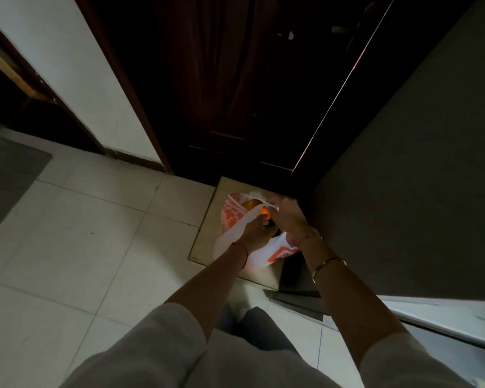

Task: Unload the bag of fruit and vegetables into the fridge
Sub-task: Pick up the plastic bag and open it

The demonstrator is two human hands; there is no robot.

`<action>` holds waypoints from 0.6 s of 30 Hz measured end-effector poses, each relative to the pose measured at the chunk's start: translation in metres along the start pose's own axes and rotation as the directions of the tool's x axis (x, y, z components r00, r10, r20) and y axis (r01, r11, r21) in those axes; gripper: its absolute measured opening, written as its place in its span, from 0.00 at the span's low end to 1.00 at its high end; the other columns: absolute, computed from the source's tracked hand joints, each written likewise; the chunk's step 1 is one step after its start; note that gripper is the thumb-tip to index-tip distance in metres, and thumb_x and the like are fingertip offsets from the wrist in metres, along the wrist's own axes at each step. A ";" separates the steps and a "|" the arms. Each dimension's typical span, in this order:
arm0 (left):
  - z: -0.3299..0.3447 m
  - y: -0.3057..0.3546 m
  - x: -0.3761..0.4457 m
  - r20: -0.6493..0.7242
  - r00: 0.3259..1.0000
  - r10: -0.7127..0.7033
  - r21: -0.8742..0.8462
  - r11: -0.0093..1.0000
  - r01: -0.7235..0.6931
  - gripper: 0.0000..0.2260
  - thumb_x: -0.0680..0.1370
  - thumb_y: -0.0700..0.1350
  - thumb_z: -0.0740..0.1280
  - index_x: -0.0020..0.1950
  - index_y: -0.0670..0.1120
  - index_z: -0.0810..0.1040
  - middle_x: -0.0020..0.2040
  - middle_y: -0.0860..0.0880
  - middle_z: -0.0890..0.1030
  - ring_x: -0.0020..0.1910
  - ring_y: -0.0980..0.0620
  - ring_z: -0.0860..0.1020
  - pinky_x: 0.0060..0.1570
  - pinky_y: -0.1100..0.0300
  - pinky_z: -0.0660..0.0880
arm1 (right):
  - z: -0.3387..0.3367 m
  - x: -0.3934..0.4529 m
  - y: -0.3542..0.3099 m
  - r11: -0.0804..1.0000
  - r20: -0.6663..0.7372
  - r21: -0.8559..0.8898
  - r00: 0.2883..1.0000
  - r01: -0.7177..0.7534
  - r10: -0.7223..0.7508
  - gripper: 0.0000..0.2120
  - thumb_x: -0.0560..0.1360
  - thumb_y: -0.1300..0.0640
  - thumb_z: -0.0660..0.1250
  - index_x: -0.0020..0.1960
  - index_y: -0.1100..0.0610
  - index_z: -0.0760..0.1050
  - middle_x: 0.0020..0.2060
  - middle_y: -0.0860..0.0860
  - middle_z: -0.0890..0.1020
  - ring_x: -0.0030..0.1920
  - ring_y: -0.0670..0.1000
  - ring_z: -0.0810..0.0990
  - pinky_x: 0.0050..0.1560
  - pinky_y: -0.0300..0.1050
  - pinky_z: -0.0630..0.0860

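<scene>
A white plastic bag with orange print (233, 217) sits on a low beige platform (207, 228) on the floor, beside the grey fridge side (403, 191). Orange fruit (249, 204) shows through the bag's open mouth. My left hand (252, 231) reaches down inside the bag, its fingers hidden among the contents. My right hand (284, 214) pinches the bag's far rim and handle, holding the mouth apart. Whether my left hand has hold of a fruit is not visible.
A dark wooden door (235, 93) stands straight ahead, with a white wall (76, 79) to its left. A grey mat (9, 177) lies on the pale tiled floor at left. The fridge's white open door edge (445, 312) is at lower right.
</scene>
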State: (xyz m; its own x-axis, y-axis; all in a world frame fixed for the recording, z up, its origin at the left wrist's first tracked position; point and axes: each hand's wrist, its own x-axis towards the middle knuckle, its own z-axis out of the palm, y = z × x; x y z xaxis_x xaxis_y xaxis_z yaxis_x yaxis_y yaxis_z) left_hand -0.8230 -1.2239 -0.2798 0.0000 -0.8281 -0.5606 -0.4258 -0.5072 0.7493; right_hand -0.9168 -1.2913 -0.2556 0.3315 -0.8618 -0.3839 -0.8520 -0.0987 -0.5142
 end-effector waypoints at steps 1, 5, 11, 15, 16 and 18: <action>0.002 0.001 0.005 0.019 1.000 0.004 -0.004 1.000 -0.004 0.18 0.80 0.50 0.64 0.65 0.40 0.75 0.59 0.40 0.81 0.59 0.40 0.78 0.56 0.52 0.73 | 0.001 0.003 0.001 1.000 0.003 0.019 1.000 -0.012 0.012 0.13 0.81 0.59 0.62 0.64 0.60 0.77 0.56 0.60 0.82 0.57 0.59 0.81 0.58 0.51 0.78; -0.003 0.018 0.003 0.051 0.999 0.016 -0.106 0.994 -0.011 0.05 0.81 0.40 0.64 0.56 0.43 0.77 0.52 0.40 0.82 0.52 0.45 0.80 0.44 0.68 0.73 | 0.001 0.009 0.000 0.999 0.012 0.050 1.000 -0.016 0.016 0.10 0.81 0.59 0.62 0.58 0.62 0.79 0.51 0.59 0.82 0.50 0.58 0.83 0.54 0.54 0.81; -0.007 0.024 -0.007 0.024 1.000 -0.014 -0.204 0.979 0.018 0.06 0.82 0.42 0.63 0.47 0.44 0.78 0.42 0.44 0.81 0.42 0.46 0.80 0.49 0.55 0.78 | -0.011 0.009 -0.008 0.999 -0.034 -0.006 0.999 -0.033 0.033 0.13 0.82 0.57 0.61 0.40 0.58 0.75 0.38 0.57 0.79 0.41 0.56 0.79 0.46 0.48 0.76; -0.010 0.029 -0.014 -0.046 0.997 -0.063 -0.207 0.977 0.052 0.10 0.82 0.45 0.62 0.56 0.39 0.77 0.50 0.37 0.81 0.51 0.39 0.79 0.56 0.47 0.75 | -0.019 0.003 -0.013 0.998 -0.031 -0.001 0.998 -0.063 0.063 0.13 0.82 0.57 0.60 0.50 0.65 0.79 0.47 0.60 0.83 0.49 0.58 0.82 0.49 0.47 0.76; -0.012 0.031 -0.019 -0.084 0.992 -0.095 -0.243 0.967 0.072 0.08 0.82 0.45 0.63 0.54 0.41 0.77 0.51 0.37 0.81 0.53 0.39 0.79 0.57 0.48 0.75 | -0.022 0.001 -0.014 0.997 -0.035 0.011 0.997 -0.071 0.071 0.13 0.82 0.57 0.60 0.52 0.65 0.79 0.49 0.60 0.83 0.50 0.58 0.82 0.49 0.45 0.75; -0.021 0.037 -0.036 -0.163 0.978 -0.127 -0.322 0.944 0.069 0.03 0.81 0.42 0.63 0.49 0.44 0.74 0.44 0.42 0.78 0.47 0.44 0.77 0.51 0.58 0.73 | -0.027 -0.002 -0.015 0.997 -0.065 0.058 0.996 -0.058 0.062 0.12 0.81 0.57 0.62 0.54 0.65 0.79 0.51 0.61 0.83 0.52 0.59 0.82 0.50 0.46 0.76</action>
State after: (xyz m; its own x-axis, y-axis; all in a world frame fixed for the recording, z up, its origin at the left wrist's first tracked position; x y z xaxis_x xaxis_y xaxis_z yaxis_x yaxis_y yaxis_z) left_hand -0.8198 -1.2178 -0.2244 0.2019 -0.7846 -0.5862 -0.1109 -0.6129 0.7823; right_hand -0.9159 -1.3016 -0.2264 0.2509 -0.8968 -0.3646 -0.8451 -0.0193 -0.5342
